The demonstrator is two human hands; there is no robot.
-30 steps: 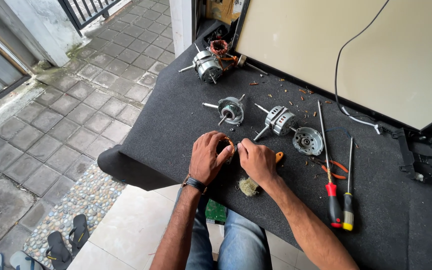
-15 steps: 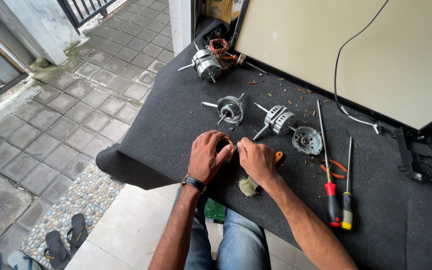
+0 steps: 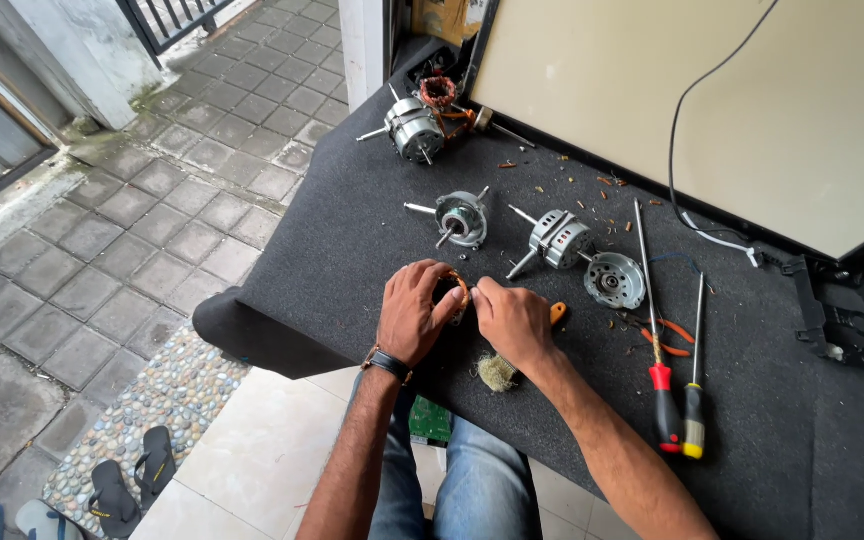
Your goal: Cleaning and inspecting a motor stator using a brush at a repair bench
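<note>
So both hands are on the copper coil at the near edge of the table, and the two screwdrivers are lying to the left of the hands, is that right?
Not quite. The head view shows both screwdrivers lying to the right of the hands, not the left. The left hand and right hand do hold the copper coil near the table edge.

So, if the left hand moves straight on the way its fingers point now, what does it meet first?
The left hand points up and right, over the copper-wound part it holds. Beyond that, the first thing is probably the small motor housing with a shaft, though depth is hard to judge here.
</note>
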